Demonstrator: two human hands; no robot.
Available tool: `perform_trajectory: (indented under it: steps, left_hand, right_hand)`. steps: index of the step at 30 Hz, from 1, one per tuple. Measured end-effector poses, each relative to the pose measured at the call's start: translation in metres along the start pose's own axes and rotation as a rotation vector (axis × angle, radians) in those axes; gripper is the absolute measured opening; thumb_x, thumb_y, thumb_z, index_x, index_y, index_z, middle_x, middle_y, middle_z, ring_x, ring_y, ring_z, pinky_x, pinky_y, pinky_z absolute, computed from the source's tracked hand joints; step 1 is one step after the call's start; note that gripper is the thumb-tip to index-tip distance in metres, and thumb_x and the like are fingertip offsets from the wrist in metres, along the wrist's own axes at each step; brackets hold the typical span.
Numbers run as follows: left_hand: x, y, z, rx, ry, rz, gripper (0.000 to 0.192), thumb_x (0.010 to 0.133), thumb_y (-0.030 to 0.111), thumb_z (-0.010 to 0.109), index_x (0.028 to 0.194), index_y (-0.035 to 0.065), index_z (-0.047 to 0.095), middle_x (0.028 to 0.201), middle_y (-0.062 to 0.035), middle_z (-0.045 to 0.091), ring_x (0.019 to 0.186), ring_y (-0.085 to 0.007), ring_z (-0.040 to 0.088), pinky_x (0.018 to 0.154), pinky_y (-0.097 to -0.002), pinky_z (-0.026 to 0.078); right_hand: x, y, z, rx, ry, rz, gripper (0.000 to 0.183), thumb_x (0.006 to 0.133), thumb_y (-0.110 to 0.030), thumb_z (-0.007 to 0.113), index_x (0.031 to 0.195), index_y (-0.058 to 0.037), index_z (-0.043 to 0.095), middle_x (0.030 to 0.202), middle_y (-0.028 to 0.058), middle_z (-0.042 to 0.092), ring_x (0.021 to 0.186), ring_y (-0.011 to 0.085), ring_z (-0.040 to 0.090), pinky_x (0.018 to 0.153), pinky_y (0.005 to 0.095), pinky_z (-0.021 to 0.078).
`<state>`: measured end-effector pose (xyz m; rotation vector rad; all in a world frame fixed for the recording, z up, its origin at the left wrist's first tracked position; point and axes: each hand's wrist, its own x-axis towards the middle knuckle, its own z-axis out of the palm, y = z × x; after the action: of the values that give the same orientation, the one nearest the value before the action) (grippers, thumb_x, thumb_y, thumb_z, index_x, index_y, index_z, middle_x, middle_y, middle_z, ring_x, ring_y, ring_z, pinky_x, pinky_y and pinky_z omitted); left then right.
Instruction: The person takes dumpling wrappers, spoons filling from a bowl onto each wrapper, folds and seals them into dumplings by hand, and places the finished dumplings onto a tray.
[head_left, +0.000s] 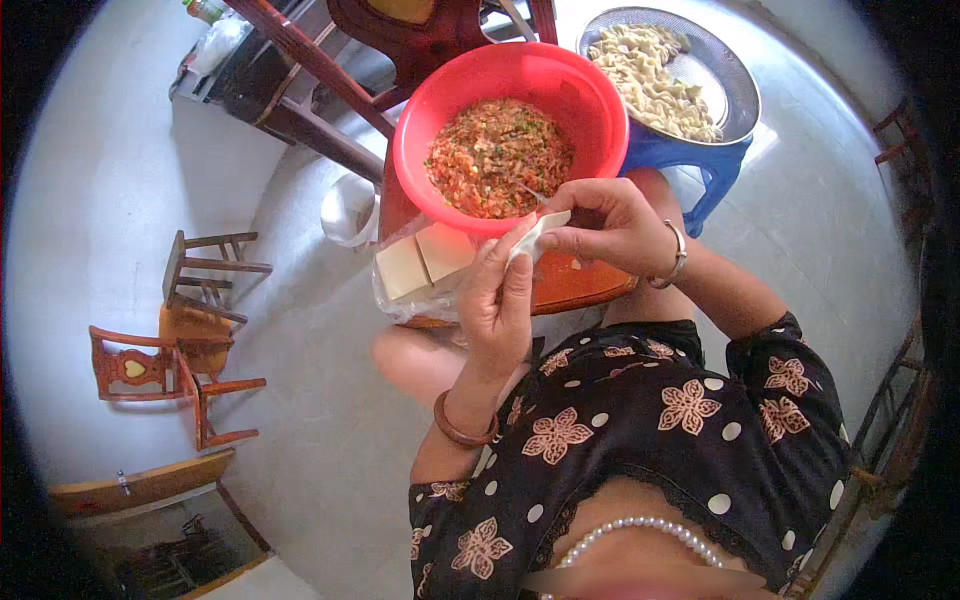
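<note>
My left hand (495, 296) holds a pale dough wrapper (536, 238), partly folded, between thumb and fingers. At its right side, my right hand (611, 225) pinches the same wrapper. A thin, light-coloured utensil (531, 192) sticks out from my right fingers towards the filling; its full shape is hidden. Just beyond both hands is a red plastic bowl (510, 64) with a minced filling (499, 154) flecked with green. Two stacks of square wrappers (424, 259) lie in clear plastic by my left hand. Whether filling is inside the held wrapper cannot be seen.
The bowl and wrappers rest on a wooden chair seat (581, 283). To the right, a metal mesh sieve (716, 82) with many folded dumplings (652, 79) stands on a blue plastic stool (705, 176). A white bucket (349, 210) and wooden chairs (187, 367) are at the left.
</note>
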<state>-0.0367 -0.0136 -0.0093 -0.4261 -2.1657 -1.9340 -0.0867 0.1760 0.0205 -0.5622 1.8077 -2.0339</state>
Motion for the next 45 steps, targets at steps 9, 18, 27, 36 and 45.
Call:
perform_trajectory:
  steps: [9,18,27,36,45]
  left_hand:
    - [0.002,0.006,-0.002,-0.044,0.032,-0.102,0.011,0.095,0.01,0.059,0.099,0.001,0.054,0.087,-0.0041,0.063,0.07,-0.0063,0.059,0.064,-0.0194,0.051]
    - [0.009,0.009,-0.015,0.198,-0.205,0.124,0.012,0.094,0.007,0.058,0.103,-0.0002,0.055,0.089,-0.0049,0.063,0.073,-0.007,0.058,0.063,-0.021,0.049]
    - [0.005,0.021,-0.018,-0.026,-0.081,-0.203,0.014,0.09,0.002,0.061,0.103,-0.0001,0.06,0.092,-0.0038,0.063,0.079,-0.0068,0.058,0.067,-0.02,0.046]
    - [0.01,0.015,-0.022,0.163,-0.244,-0.025,0.018,0.083,-0.006,0.061,0.098,0.0025,0.057,0.085,0.0005,0.057,0.072,-0.0037,0.052,0.061,-0.0156,0.041]
    - [0.01,0.026,-0.012,-0.437,-0.126,-0.27,0.028,0.084,-0.003,0.066,0.11,0.0006,0.056,0.098,-0.0065,0.057,0.08,-0.0096,0.06,0.063,-0.0221,0.052]
  right_hand:
    - [0.001,0.003,-0.005,-0.667,0.002,-0.666,0.018,0.078,-0.008,0.074,0.091,-0.0031,0.062,0.08,0.0083,0.061,0.073,0.0227,0.063,0.064,0.0312,0.0518]
    - [-0.003,0.008,0.001,-0.075,-0.101,-0.222,0.014,0.084,-0.009,0.072,0.094,-0.0041,0.064,0.086,-0.0026,0.062,0.075,0.0033,0.057,0.062,0.0194,0.0467]
    - [-0.005,0.006,-0.005,-0.436,0.013,-0.469,0.014,0.08,-0.007,0.073,0.09,-0.0029,0.064,0.082,0.0046,0.06,0.071,0.0128,0.06,0.061,0.0265,0.048]
    - [-0.008,0.006,0.006,-0.426,-0.038,-0.345,0.016,0.079,-0.006,0.071,0.093,-0.0035,0.064,0.084,0.0089,0.063,0.075,0.0211,0.064,0.066,0.0314,0.0519]
    - [-0.011,0.014,-0.003,0.062,-0.082,-0.204,0.02,0.087,-0.013,0.07,0.101,-0.0012,0.062,0.091,0.0011,0.064,0.085,0.0058,0.059,0.071,0.0219,0.0483]
